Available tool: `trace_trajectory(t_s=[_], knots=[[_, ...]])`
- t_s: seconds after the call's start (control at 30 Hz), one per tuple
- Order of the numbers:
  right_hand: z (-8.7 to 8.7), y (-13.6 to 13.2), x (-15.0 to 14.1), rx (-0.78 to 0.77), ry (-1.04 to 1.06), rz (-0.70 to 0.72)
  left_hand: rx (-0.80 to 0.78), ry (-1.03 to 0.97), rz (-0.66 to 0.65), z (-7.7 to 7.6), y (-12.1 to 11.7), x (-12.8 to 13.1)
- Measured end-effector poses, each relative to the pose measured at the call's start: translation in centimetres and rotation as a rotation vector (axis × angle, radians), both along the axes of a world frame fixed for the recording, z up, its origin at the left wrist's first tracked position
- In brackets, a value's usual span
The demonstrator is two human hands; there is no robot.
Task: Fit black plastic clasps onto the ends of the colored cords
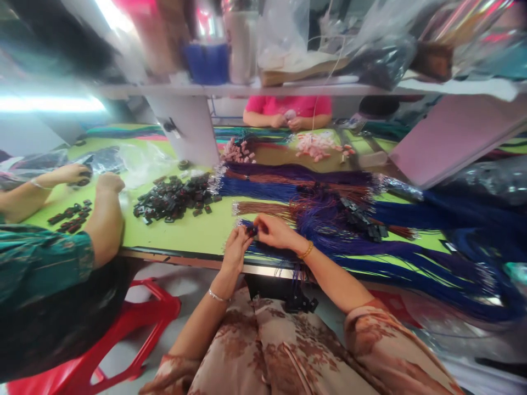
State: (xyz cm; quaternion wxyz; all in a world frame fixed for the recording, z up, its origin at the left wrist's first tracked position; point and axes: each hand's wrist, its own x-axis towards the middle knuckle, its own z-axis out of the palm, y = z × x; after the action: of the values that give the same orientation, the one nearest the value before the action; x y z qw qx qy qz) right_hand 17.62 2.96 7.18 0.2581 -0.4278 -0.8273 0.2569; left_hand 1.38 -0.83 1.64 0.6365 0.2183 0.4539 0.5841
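At the front edge of the table, my left hand (pixel 236 248) pinches a small black plastic connector housing (pixel 251 231). My right hand (pixel 276 231) is closed at the housing's right side, thumb and fingertip together; what lies between them is too small to make out. Under and beside my hands run bundles of blue wires (pixel 370 249) with silvery ends. Brown wires (pixel 263 208) lie just beyond. To the left is a heap of black connector housings (pixel 173 196). Several black housings (pixel 364 219) rest on the wires at right. More black pieces (pixel 300 303) hang by wires at my lap.
A co-worker's arms (pixel 109 219) are at the left, near a smaller group of black housings (pixel 69 216). Across the table sits a person in pink (pixel 288 107), behind piles of pink connectors (pixel 315 145). A loaded shelf (pixel 247 90) spans above. A red stool (pixel 152 307) stands below left.
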Motion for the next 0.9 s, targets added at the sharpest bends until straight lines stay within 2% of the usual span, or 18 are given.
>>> trace_trajectory(t_s=[0.07, 0.17, 0.23, 0.27, 0.33, 0.4, 0.5, 0.57, 0.6, 0.63, 0.7, 0.77, 0.8, 0.83, 0.9], knots=[[1.5, 0.7, 2.7, 0.096, 0.104, -0.188, -0.024, -0.027, 0.023, 0.0, 0.0, -0.1], [2.4, 2.0, 8.5, 0.274, 0.105, -0.642, -0.034, -0.043, 0.042, -0.3, 0.0, 0.0], [1.5, 2.5, 12.4, 0.298, -0.047, -0.972, -0.030, -0.037, 0.036, -0.4, 0.0, 0.2], [0.7, 2.7, 14.0, 0.242, -0.161, -1.063, -0.028, -0.033, 0.033, -0.4, -0.1, 0.4], [-0.9, 2.6, 16.5, 0.149, -0.348, -1.108, -0.024, -0.015, 0.025, -0.3, -0.3, 0.5], [-1.8, 2.3, 17.7, 0.094, -0.414, -1.068, 0.007, 0.023, 0.006, -0.1, -0.4, 0.1], [-0.7, 1.1, 17.5, 0.171, -0.387, -1.055, 0.161, 0.217, -0.002, 0.5, 0.8, -2.3], [1.1, -0.1, 15.8, 0.335, -0.317, -1.059, 0.276, 0.570, 0.077, 0.9, 2.6, -5.0], [1.9, -0.7, 14.4, 0.406, -0.258, -1.011, 0.328, 0.791, 0.104, 1.0, 3.8, -6.4], [2.5, -1.3, 12.8, 0.429, -0.189, -0.900, 0.382, 1.004, 0.118, 1.1, 5.0, -7.8], [2.8, -2.3, 8.9, 0.322, -0.106, -0.506, 0.417, 1.352, 0.059, 1.0, 7.2, -10.0], [1.9, -3.0, 4.9, 0.158, -0.126, -0.101, 0.417, 1.578, -0.065, 0.8, 8.7, -11.2], [1.1, -3.2, 3.1, 0.106, -0.160, 0.023, 0.411, 1.644, -0.115, 0.7, 9.1, -11.4], [0.3, -3.3, 1.6, 0.076, -0.212, 0.084, 0.400, 1.685, -0.149, 0.5, 9.1, -11.5], [-1.2, -3.3, -0.7, 0.041, -0.331, 0.102, 0.369, 1.719, -0.169, 0.3, 8.8, -11.5]])
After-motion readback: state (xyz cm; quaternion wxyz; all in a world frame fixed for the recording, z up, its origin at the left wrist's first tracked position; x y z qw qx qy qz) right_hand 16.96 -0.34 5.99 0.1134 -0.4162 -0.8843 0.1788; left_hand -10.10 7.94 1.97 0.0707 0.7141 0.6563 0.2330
